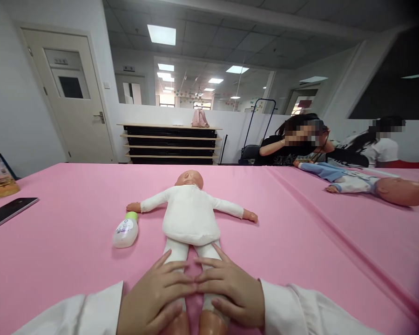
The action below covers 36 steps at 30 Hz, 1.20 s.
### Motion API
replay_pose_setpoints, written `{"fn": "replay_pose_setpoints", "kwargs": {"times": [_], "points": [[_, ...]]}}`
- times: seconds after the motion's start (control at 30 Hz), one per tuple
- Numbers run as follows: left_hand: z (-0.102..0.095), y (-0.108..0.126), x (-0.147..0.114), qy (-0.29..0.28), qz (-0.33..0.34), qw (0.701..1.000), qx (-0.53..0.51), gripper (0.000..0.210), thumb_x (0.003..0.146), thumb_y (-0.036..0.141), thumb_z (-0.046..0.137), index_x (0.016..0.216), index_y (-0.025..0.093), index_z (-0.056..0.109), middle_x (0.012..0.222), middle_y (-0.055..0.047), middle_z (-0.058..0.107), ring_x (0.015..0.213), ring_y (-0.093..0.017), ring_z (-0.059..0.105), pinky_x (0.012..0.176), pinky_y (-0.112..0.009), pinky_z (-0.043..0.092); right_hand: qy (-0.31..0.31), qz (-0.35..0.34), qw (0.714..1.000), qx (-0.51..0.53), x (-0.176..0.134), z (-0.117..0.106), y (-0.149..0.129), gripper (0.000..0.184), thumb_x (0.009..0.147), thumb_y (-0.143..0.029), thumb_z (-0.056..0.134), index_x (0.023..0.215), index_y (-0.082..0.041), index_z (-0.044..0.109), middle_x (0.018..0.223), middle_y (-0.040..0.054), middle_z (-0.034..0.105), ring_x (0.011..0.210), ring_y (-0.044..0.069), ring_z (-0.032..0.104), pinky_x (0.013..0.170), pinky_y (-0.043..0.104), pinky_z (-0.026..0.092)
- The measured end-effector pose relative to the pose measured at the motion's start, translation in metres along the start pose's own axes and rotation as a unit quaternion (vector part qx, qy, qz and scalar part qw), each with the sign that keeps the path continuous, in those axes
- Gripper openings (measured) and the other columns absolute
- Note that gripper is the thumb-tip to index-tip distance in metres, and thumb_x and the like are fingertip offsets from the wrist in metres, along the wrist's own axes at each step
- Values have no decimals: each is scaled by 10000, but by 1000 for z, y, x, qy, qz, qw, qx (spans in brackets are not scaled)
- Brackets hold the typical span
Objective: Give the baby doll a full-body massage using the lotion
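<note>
A baby doll [192, 214] in white cloth lies stretched out on the pink tabletop, its head away from me and both arms spread. My left hand [157, 291] rests on one doll leg, fingers extended and slightly spread. Over the other leg lies my right hand [228, 286], fingers likewise stretched out. The fingertips of both hands meet or nearly meet between the legs. Below the hands show the doll's brown feet [212, 321], partly covered. Beside the doll's arm at left, a clear bottle with a green cap [125, 235] lies on its side.
A phone [10, 211] and a container of amber liquid [2, 179] are at the left edge. Another doll [359, 181] in blue and white lies at the right, past a fold in the pink cloth [321, 223]. Two people sit beyond it.
</note>
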<state>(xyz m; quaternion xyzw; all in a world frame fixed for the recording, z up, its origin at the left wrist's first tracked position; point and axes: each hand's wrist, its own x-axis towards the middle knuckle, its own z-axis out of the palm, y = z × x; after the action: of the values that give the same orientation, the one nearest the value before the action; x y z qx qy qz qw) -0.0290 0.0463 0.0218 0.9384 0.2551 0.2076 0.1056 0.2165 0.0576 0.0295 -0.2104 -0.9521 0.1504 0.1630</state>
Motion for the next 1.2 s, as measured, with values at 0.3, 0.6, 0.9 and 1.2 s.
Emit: {"fn": "replay_pose_setpoints", "kwargs": {"times": [0.3, 0.6, 0.9, 1.2], "points": [[-10, 5, 0, -5, 74, 996, -48, 352, 900, 244, 459, 1219, 384, 503, 1077, 104, 659, 1018, -53, 593, 1062, -189, 308, 116, -139, 983, 32, -5, 14, 3, 350, 920, -321, 295, 1187, -241, 507, 993, 36, 692, 988, 123, 604, 1030, 289, 303], [8, -9, -3, 120, -213, 968, 49, 408, 907, 288, 341, 1298, 348, 441, 1356, -3, 454, 1251, -226, 418, 1034, -545, 312, 104, 134, 984, -46, -5, 4, 15, 386, 918, -380, 299, 1200, -278, 542, 1331, 69, 483, 1256, 231, 398, 1038, 501, 291], [11, -7, -3, 101, -266, 959, -18, 441, 916, 355, 349, 1354, 299, 366, 1415, -19, 371, 1304, -223, 336, 1048, -514, 303, 2, -86, 995, -44, -5, -4, 11, 358, 881, -320, 376, 1177, -195, 533, 1190, 55, 597, 1244, 188, 412, 1123, 431, 102], [7, -3, -10, 68, -45, 996, -31, 301, 886, 225, 421, 1135, 311, 566, 1157, 40, 620, 1210, -152, 458, 1100, -410, 262, 130, 18, 990, -50, -7, 4, 18, 350, 909, -274, 358, 1211, -188, 512, 1239, 83, 568, 1214, 178, 462, 1062, 400, 311]]}}
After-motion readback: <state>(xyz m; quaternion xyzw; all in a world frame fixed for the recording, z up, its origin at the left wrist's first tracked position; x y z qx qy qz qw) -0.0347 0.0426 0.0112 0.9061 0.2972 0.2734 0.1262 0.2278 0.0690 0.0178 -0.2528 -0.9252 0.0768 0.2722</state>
